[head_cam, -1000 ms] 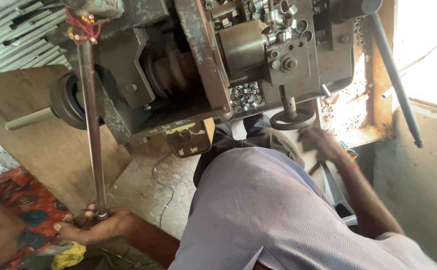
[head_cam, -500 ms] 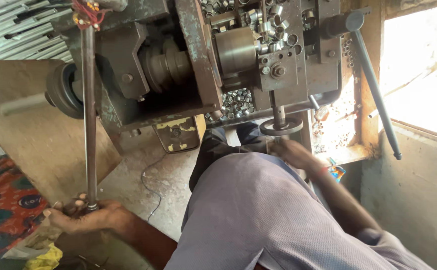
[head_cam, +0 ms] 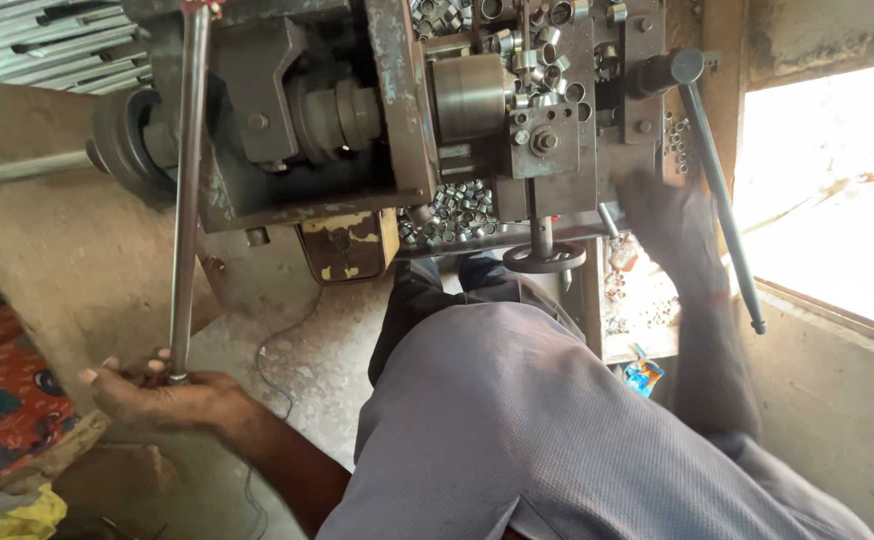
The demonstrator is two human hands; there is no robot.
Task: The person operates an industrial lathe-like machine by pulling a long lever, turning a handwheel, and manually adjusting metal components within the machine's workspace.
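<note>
Left hand [head_cam: 162,395] low at the lower left, fingers [head_cam: 107,372] curled tight around the bottom end of a long steel rod [head_cam: 185,190] — gripped at the very tip, probably for the most leverage. Rod standing nearly upright, its top end up against the machine's dark iron frame [head_cam: 287,120] near the upper edge of view.

Right hand [head_cam: 672,225] reaching up to the machine's right side, close beside a slanted black lever [head_cam: 722,195] and above a small handwheel [head_cam: 544,258]. Blurred by motion — cannot tell whether those fingers are spread or closed, or whether anything is pinched between them.

Heaps of small metal rings [head_cam: 457,205] loose on the machine's ledge below the chuck [head_cam: 467,98], more piled on top at the upper edge, seemingly kept within easy reach of the right hand. Grey-trousered knee [head_cam: 517,400] filling the foreground; patterned red cloth [head_cam: 2,380] at the left edge.
</note>
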